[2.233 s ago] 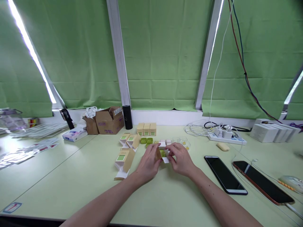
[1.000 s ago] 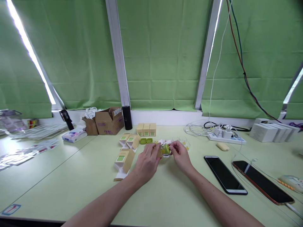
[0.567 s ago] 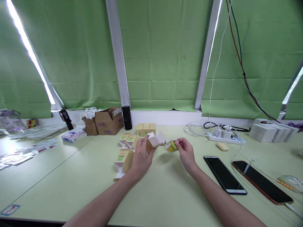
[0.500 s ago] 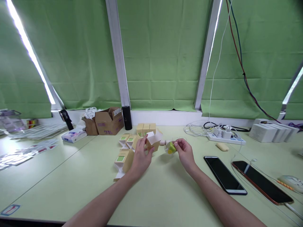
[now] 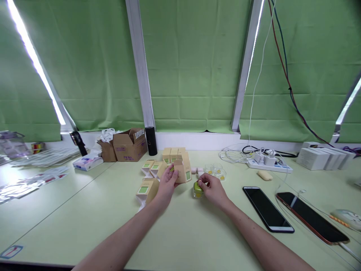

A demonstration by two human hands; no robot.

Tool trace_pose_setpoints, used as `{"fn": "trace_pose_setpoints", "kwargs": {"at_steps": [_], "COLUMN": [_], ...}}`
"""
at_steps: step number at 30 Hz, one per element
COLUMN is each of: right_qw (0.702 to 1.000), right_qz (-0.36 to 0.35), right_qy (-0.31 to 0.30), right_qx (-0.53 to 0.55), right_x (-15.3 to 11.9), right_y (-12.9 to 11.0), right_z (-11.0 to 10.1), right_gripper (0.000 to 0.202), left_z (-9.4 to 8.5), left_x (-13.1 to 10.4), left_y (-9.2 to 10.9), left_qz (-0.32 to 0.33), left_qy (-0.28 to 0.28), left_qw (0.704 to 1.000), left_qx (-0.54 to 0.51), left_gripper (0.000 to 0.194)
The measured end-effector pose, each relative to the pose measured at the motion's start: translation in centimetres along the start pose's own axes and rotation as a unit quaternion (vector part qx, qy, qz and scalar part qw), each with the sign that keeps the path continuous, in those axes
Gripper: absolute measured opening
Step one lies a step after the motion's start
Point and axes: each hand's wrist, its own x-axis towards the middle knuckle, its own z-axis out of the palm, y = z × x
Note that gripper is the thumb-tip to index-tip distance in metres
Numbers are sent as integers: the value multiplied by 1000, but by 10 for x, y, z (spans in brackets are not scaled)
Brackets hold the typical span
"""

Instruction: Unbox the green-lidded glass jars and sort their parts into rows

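My left hand [image 5: 167,183] holds a small tan cardboard box [image 5: 183,169] with a green label, its flap turned toward me. In my right hand [image 5: 211,187] is a small clear jar with a green lid [image 5: 198,189], pinched at the lid and upright at the table surface. Other tan boxes [image 5: 147,190] with green windows and white flaps stand left of my left hand, and more boxes [image 5: 174,151] are lined up behind. Several clear containers with yellow centres [image 5: 217,170] lie just beyond my right hand.
A black phone [image 5: 267,209] and an orange-edged phone [image 5: 312,217] lie at the right, with cables around them. Behind them is a white power strip [image 5: 269,165]. An open brown carton [image 5: 130,145] and a black cylinder [image 5: 151,140] stand at the back left.
The box in my left hand has turned, showing its green label. My right hand has lowered the jar, now upright, and moved slightly left and nearer me, uncovering the clear containers.
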Motion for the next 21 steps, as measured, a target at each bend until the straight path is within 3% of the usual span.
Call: {"fn": "trace_pose_setpoints", "kwargs": {"at_steps": [10, 14, 18, 21], "right_qw": [998, 999, 999, 997], "right_qz": [4, -11, -28, -29], "right_qy": [-26, -13, 20, 4], "right_qx": [-51, -30, 23, 65], "right_x": [-2, -1, 0, -1], "right_y": [-1, -6, -15, -21], "right_z": [0, -2, -5, -5], "right_gripper": [10, 12, 27, 36], "left_z": [5, 6, 8, 10], "left_x": [-6, -7, -10, -13], "left_y": [2, 2, 2, 2], "left_qz": [-66, -83, -95, -92], "left_qy": [-40, -57, -79, -91], "left_qw": [993, 991, 990, 989], "left_qx": [-92, -86, -73, -73], "left_gripper": [19, 24, 31, 30]}}
